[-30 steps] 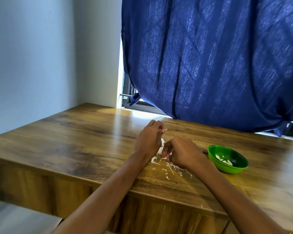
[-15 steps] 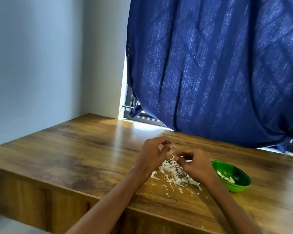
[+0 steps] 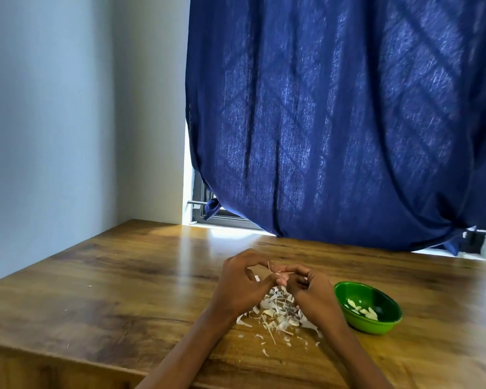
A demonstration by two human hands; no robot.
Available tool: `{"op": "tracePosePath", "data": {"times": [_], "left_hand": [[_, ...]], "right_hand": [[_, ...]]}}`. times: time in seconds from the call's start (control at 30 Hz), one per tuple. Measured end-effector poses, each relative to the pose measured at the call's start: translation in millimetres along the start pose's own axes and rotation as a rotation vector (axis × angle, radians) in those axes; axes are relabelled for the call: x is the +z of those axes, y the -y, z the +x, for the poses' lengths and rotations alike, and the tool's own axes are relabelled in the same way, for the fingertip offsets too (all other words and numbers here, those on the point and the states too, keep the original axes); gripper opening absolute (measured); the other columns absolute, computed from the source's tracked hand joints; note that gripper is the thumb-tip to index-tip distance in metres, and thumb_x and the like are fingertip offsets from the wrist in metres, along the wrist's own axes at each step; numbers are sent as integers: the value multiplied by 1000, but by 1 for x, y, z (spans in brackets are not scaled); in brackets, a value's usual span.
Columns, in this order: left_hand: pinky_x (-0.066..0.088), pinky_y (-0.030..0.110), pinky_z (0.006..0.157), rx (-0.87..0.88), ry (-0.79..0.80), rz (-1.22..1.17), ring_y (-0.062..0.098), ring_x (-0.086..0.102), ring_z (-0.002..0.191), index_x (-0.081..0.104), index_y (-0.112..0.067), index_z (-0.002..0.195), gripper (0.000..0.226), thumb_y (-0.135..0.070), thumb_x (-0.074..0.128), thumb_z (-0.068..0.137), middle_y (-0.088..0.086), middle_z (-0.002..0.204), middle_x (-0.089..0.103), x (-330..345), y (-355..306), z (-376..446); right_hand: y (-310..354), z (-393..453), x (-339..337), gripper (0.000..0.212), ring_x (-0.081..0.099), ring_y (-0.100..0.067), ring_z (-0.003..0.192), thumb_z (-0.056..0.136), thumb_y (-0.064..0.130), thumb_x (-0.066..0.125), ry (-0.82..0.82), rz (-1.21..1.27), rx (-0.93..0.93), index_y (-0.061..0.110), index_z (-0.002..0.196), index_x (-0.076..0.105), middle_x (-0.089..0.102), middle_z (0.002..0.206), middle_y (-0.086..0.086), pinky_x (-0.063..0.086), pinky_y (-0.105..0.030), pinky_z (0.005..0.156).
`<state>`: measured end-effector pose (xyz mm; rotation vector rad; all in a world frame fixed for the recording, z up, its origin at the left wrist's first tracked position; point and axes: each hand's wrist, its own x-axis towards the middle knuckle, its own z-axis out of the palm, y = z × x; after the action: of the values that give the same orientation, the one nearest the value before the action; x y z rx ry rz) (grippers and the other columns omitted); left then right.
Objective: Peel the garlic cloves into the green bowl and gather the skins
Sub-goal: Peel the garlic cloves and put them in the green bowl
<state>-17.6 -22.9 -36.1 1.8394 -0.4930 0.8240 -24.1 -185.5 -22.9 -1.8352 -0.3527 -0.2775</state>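
Note:
My left hand [image 3: 240, 284] and my right hand [image 3: 310, 290] meet fingertip to fingertip above the wooden table [image 3: 110, 290]. Between them they pinch a small pinkish garlic clove [image 3: 281, 276], and a thin strip of skin sticks up from it. Under the hands lies a loose pile of white garlic skins [image 3: 278, 315]. A green bowl [image 3: 389, 322] stands just right of my right hand and holds several peeled white cloves [image 3: 361, 308].
A dark blue curtain [image 3: 334, 122] hangs behind the table over a window frame [image 3: 225, 217]. A grey wall [image 3: 48, 122] bounds the left side. The table's front edge runs close below the pile, with a few stray skin bits near it.
The camera has tilted up, so the hands sit lower in view. Both hands lifted off the pile and now hold the clove higher, with a skin strip pulled up.

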Motion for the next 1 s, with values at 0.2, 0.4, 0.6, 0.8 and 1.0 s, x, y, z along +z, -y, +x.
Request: {"op": "tracePosePath", "data": {"times": [0.2,0.4,0.6,0.8,1.0], "left_hand": [[46,27,49,-7,36,7,6,55,50,73,-24,78,26,0,83,78,-9,87,72,1,7,0],[37,20,47,36,31,59,6,48,43,65,-25,86,26,-4,80,85,-9,92,65,3,10,0],[46,21,49,43,20,30,7,58,54,63,-31,85,35,0,79,85,-11,91,64,4,6,-1],[51,29,46,9,50,-41,11,60,53,65,-18,87,22,-10,85,82,-4,94,67,7,-4,-5],[48,17,50,76,59,-42,7,61,62,65,-31,86,33,-5,84,82,-10,92,63,7,-8,-5]], "right_hand": [[1,-3,-3,10,61,-10,67,95,17,69,24,94,119,23,92,77,78,80,7,51,-25,57],[3,-9,-3,7,68,-6,67,92,24,72,41,77,18,28,92,77,78,81,10,52,-24,59],[2,-10,-4,12,72,-3,75,86,22,78,8,28,-14,33,87,78,78,84,12,56,-26,65],[3,-10,-9,9,60,-5,62,88,11,76,31,297,174,15,96,79,79,88,-2,48,-25,57],[3,-10,-10,18,58,-11,64,89,-8,65,112,461,285,4,89,78,75,80,-6,50,-23,60]]}}
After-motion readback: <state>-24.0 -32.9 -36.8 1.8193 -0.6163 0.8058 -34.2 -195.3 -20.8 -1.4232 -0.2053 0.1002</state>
